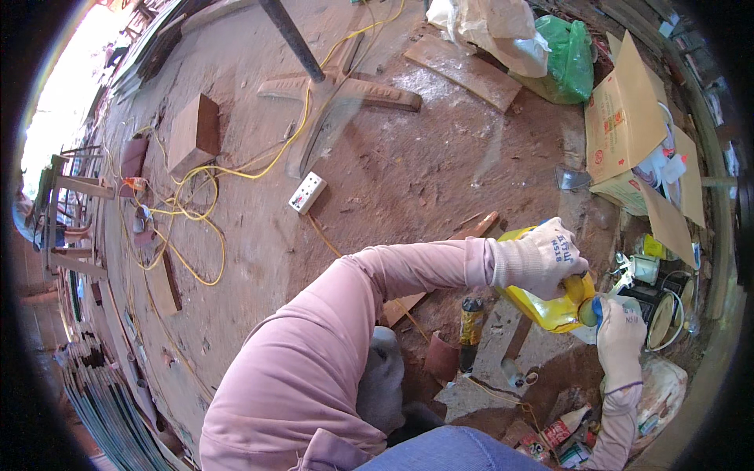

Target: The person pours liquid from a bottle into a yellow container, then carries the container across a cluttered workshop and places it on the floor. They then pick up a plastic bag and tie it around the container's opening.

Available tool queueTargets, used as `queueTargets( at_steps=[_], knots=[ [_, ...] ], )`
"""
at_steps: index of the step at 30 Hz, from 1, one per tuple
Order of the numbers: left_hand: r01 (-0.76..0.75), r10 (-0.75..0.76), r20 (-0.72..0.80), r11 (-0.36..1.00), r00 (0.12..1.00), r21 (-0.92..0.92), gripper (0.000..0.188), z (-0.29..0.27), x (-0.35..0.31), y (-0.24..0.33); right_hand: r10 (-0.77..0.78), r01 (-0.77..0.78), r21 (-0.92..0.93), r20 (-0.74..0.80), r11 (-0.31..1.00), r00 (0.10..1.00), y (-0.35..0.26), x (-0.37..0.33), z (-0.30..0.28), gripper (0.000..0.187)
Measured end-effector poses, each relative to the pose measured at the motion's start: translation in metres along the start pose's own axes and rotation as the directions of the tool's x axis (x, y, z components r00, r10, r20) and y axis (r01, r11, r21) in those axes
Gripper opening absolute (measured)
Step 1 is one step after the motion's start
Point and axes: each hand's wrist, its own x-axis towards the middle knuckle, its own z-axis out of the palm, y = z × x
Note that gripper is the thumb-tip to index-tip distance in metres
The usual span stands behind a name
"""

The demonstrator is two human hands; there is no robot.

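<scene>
My left hand [542, 257], in a pale knitted work glove, is closed at the top of a yellow plastic jug [542, 310]. A dull yellow round part [579, 289] shows under its fingers. My right hand [622, 334], gloved too, is closed beside the jug, its fingertips at a small grey-green round piece [587, 312] close to the yellow part. What the right fingers hold is mostly hidden. Nearer me, a dark bottle with a yellow label [470, 334] stands on the ground. A small metal cylinder [512, 371] lies near it.
An open cardboard box [624, 129] and a green plastic bag [561, 63] stand at the far right. Cans and containers [667, 306] crowd the right side. A white power strip [307, 193], yellow cable [212, 212], wooden block [194, 135] and post on a cross-shaped base [338, 96] occupy the dirt floor.
</scene>
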Motion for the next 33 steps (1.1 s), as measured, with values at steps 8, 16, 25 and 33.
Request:
queueTargets(
  at_steps=[8, 16, 25, 33],
  knots=[
    [0.029, -0.03, 0.048, 0.999, 0.998, 0.029, 0.036, -0.003, -0.007, -0.007, 0.087, -0.095, 0.041, 0.162, 0.995, 0.983, -0.033, 0.017, -0.025, 0.04],
    [-0.019, 0.019, 0.14, 1.0, 0.99, -0.003, 0.033, 0.009, 0.013, 0.002, 0.022, -0.037, -0.103, -0.141, 0.994, 0.99, -0.018, -0.009, -0.002, 0.042],
    [0.035, -0.085, 0.273, 0.982, 0.958, 0.183, 0.033, -0.021, 0.019, 0.009, -0.073, 0.073, -0.023, 0.018, 0.997, 0.997, -0.074, 0.003, -0.042, 0.034],
    [0.23, -0.263, 0.445, 0.965, 0.856, 0.127, 0.042, -0.021, 0.028, -0.001, -0.049, 0.05, -0.103, 0.01, 0.993, 0.999, -0.067, 0.026, -0.042, 0.04]
  ],
)
